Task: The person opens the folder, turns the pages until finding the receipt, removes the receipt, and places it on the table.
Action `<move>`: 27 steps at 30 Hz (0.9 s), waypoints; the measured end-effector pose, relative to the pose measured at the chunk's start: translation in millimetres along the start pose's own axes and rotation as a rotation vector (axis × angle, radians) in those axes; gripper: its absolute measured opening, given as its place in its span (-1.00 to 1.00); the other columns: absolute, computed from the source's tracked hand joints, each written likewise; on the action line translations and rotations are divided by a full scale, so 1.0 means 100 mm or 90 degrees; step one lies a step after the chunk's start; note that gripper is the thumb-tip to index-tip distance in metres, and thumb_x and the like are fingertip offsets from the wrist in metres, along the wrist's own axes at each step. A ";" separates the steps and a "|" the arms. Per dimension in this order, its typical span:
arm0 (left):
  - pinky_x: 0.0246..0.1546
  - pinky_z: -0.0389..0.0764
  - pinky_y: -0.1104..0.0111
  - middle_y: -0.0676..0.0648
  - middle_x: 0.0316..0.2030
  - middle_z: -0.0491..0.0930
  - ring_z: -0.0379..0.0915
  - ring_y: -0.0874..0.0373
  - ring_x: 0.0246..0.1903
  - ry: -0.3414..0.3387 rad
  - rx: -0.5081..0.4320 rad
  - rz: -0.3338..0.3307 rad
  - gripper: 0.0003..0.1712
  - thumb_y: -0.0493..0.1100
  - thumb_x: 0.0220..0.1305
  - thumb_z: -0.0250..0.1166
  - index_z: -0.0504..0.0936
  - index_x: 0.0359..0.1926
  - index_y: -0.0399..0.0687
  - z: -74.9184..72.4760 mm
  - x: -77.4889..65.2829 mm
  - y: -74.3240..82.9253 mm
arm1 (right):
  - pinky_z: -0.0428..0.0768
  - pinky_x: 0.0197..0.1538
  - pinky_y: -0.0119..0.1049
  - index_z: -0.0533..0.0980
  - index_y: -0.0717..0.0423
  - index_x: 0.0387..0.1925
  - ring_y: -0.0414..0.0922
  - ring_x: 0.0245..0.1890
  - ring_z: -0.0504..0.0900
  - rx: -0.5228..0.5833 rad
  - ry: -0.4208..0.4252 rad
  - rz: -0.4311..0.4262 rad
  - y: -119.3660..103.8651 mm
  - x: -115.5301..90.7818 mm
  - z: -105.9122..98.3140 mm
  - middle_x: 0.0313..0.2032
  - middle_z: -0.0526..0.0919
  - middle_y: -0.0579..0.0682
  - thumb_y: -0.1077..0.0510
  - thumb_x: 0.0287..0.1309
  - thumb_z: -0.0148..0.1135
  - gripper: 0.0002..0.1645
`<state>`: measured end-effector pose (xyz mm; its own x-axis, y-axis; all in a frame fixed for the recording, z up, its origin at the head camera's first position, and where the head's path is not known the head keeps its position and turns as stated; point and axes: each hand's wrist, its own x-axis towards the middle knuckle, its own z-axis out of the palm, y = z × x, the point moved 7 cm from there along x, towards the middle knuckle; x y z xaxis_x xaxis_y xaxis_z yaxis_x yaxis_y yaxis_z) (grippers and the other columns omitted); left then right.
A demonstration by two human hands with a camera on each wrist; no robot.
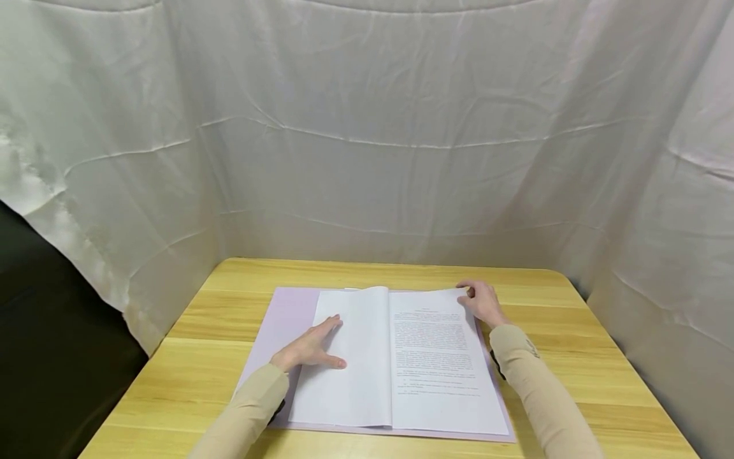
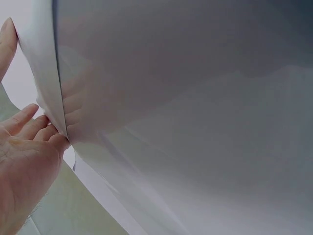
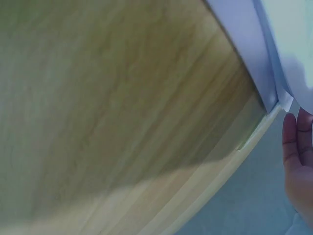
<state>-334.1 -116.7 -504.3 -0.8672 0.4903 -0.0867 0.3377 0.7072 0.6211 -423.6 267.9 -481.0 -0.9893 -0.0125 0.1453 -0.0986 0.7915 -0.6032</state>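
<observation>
Lying open on the tabletop (image 1: 573,306): lilac folder (image 1: 287,312) of printed sheets (image 1: 436,357). Left hand (image 1: 309,349), fingers flat, pins the blank turned page (image 1: 350,357) under it; right hand (image 1: 484,301) apparently pinches the sheets' far corner, steadying them.

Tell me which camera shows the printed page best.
The head view. There the printed page lies whole on the lilac folder, text lines visible, with the right hand at its top right corner. The right wrist view shows only a corner of paper beside the folder's edge. The left wrist view shows only blank sheets, no print.
</observation>
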 end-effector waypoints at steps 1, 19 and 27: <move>0.53 0.10 -0.16 -0.38 0.54 0.07 -0.02 -0.33 0.53 -0.001 0.000 -0.001 0.16 0.01 0.01 0.60 0.18 0.49 -0.36 0.00 0.00 0.00 | 0.27 -0.28 -0.26 0.60 0.25 0.08 0.00 -0.29 0.39 -0.006 0.005 -0.009 -0.01 0.00 -0.01 -0.38 0.44 0.09 0.29 0.22 0.27 -0.63; 0.54 0.09 -0.16 -0.37 0.55 0.05 -0.04 -0.33 0.54 -0.008 -0.007 -0.001 0.16 0.01 0.02 0.59 0.16 0.49 -0.36 0.00 0.01 -0.03 | 0.28 -0.35 -0.29 0.51 0.15 0.05 -0.04 -0.43 0.42 -0.056 0.013 -0.072 -0.06 -0.03 -0.04 -0.45 0.50 0.09 0.24 0.36 0.16 -0.74; 0.53 0.09 -0.17 -0.37 0.55 0.05 -0.04 -0.34 0.54 -0.014 -0.004 0.003 0.16 0.01 0.03 0.59 0.16 0.49 -0.37 -0.01 0.00 0.00 | 0.30 -0.38 -0.30 0.44 0.10 -0.07 -0.03 -0.47 0.44 -0.067 0.023 -0.043 -0.02 -0.03 -0.04 -0.43 0.56 0.13 0.16 0.43 0.11 -0.87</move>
<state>-334.5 -117.5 -503.4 -0.8575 0.5045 -0.1006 0.3394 0.7018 0.6263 -419.7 269.2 -476.8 -0.9760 -0.0470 0.2128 -0.1512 0.8492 -0.5060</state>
